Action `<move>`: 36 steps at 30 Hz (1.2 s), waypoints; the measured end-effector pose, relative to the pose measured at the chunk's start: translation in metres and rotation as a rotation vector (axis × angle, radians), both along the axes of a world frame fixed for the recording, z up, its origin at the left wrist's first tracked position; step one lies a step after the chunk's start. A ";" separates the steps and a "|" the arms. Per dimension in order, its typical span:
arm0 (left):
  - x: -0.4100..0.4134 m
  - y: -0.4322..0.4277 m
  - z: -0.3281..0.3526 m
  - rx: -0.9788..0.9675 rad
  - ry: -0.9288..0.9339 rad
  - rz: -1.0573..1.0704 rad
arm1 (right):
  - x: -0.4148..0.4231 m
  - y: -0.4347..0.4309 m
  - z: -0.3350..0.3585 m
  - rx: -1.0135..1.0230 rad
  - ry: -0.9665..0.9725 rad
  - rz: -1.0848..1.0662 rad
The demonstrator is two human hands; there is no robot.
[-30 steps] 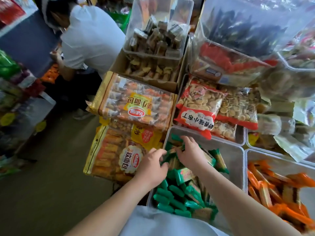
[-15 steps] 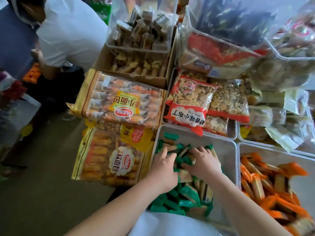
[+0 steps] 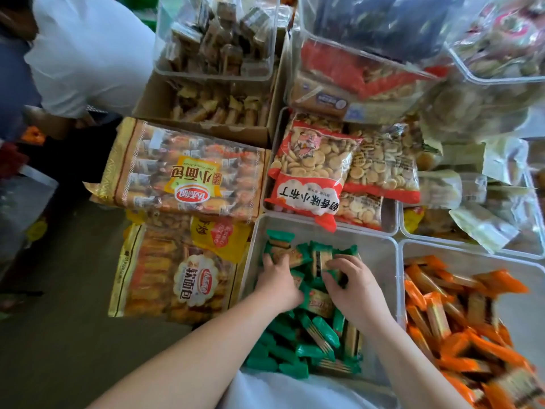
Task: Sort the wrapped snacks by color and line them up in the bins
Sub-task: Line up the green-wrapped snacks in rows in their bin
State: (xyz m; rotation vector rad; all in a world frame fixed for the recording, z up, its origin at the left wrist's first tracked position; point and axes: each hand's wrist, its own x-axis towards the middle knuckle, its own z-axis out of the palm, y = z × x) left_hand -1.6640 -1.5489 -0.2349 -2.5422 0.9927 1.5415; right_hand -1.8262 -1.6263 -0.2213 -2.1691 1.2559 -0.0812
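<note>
Right hand (image 3: 351,286) drawn back beside left hand (image 3: 275,278), gripping green snacks (image 3: 321,332)

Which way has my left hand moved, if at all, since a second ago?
Yes. The left hand moved right, off the left rim of the bin and inside.

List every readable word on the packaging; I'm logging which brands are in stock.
"小面包": upper bread bag, upside down to the camera.
"软面包": lower bread bag.
"奶香味小布丁": red biscuit bag.
The red oval logos on both bread bags and the print on the green snacks and orange snacks are too blurred to read.
</note>
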 end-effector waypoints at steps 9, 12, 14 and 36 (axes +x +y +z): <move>-0.020 0.019 0.014 -0.238 0.293 0.070 | 0.001 -0.013 0.005 -0.075 -0.084 0.032; -0.018 0.021 0.017 -0.309 0.359 0.019 | 0.007 -0.015 -0.004 -0.234 -0.118 0.228; -0.011 0.025 0.018 -0.306 0.368 -0.008 | 0.013 -0.014 -0.006 -0.285 -0.109 0.349; 0.048 0.089 0.048 -0.658 -0.071 0.271 | 0.107 -0.009 -0.007 0.084 0.046 0.176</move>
